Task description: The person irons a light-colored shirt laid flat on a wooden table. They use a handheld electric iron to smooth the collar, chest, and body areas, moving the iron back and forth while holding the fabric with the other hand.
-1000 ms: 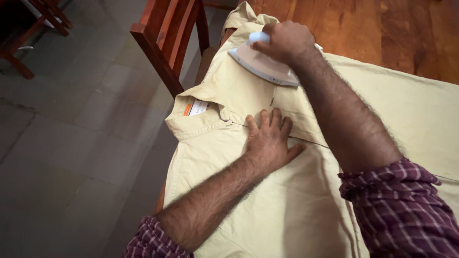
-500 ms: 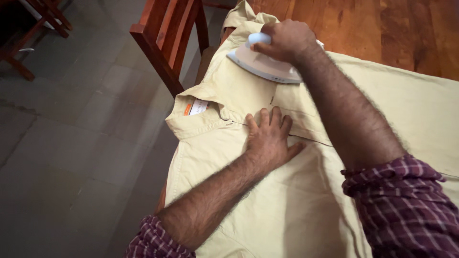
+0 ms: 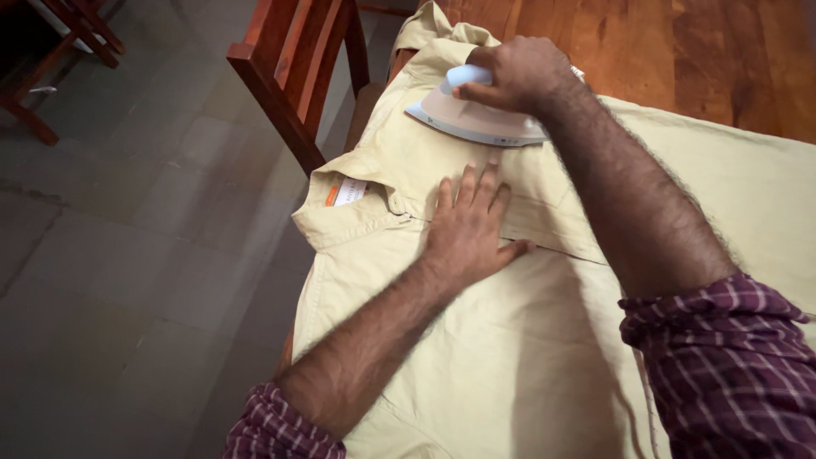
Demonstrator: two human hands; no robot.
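Shirt [image 3: 510,357] collar holds a white-and-orange label [image 3: 344,193] beside left hand [image 3: 469,229].

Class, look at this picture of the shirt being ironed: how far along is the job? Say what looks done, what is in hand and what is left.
Done: the shirt lies spread on the table, its near panel fairly smooth. In hand: the right hand grips the iron near the shoulder, while the left hand lies flat beside the collar. Left: the bunched sleeve at the far edge looks unpressed.

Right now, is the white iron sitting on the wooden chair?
No, the white iron rests on the beige cotton shirt, gripped by the right hand.
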